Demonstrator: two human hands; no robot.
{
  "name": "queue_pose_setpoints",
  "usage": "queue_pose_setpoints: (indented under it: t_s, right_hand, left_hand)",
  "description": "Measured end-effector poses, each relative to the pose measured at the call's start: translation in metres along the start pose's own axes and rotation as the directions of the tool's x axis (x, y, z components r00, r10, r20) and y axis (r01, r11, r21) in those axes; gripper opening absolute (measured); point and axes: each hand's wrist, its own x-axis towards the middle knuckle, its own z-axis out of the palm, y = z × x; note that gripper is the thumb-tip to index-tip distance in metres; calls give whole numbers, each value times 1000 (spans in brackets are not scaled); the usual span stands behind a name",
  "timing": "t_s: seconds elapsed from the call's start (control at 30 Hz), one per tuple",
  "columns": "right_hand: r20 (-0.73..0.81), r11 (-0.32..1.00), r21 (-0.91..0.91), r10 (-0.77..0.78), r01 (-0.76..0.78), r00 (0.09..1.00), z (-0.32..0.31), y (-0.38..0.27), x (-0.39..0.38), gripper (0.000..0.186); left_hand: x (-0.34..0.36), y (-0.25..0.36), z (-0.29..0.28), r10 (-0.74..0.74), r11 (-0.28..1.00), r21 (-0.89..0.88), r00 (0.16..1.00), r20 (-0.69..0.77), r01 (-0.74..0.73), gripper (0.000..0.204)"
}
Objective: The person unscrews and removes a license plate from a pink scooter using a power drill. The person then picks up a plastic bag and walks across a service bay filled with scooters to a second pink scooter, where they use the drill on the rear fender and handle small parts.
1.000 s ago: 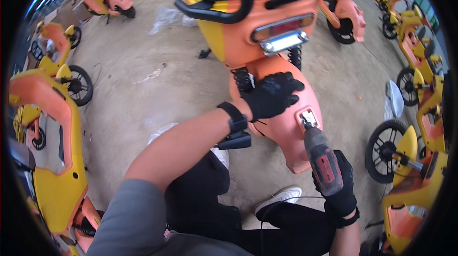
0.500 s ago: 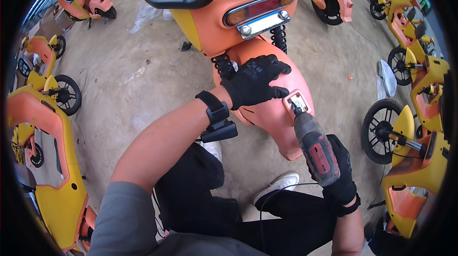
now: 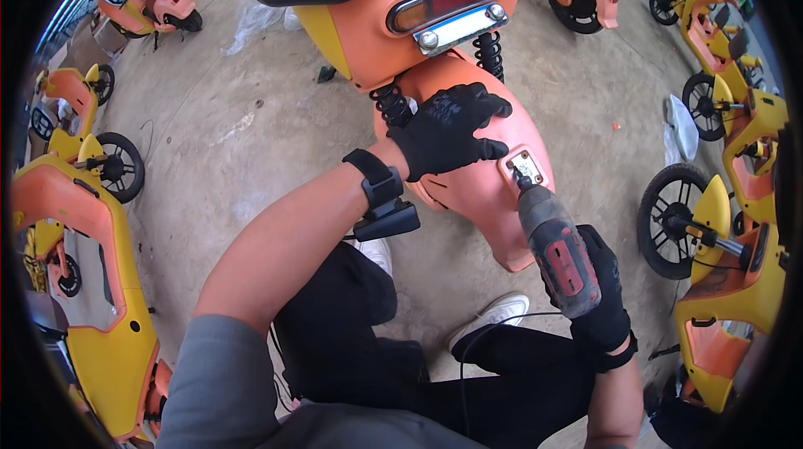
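A yellow-and-orange scooter frame (image 3: pixel 100 315) stands at the far left. Rightward, the black-gloved left hand (image 3: pixel 452 131) lies palm down on the upper left of a rear fender (image 3: pixel 489 210), its fingers spread rather than clenched. The fender is smooth, rounded and salmon-orange, narrowing towards its lower tip. Near its right edge sits a small whitish plate (image 3: pixel 530 167) in a raised, round-cornered frame, with dark spots at its corners — just right of the left hand's fingertips. A power driver (image 3: pixel 556 240), scuffed dark grey with a red panel, slants up to the plate's lower-left corner; whether its bit sits in a screw is too small to tell. The gloved right hand (image 3: pixel 604 298) grasps the driver — wrapped round it from the right, below the plate.
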Motion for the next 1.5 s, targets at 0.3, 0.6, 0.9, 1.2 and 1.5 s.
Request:
queue_pose_setpoints:
  t_s: [0.3,0.6,0.9,1.2,1.5]
  right_hand:
    - [-4,989,-128,-80,79,997,-1,-3,2,35]
    - [-7,997,-76,-30,29,1000,0,-3,2,34]
    - [-4,989,-127,-74,73,997,-1,-2,2,35]
    - [-12,988,-123,-96,94,995,-1,-2,2,27]
    - [-59,995,-72,-67,63,996,-13,7,-2,30]
  left_hand:
    - [2,3,-3,-38,999,-29,999,34,39,47]
    - [1,0,1,9,1000,6,1000,-16,-8,46]
    - [2,3,-1,-21,1000,-15,1000,20,21,47]
    - [1,1,1,0,1000,-3,1000,8,0,48]
    - [1,-1,6,-6,999,40,1000,-12,7,49]
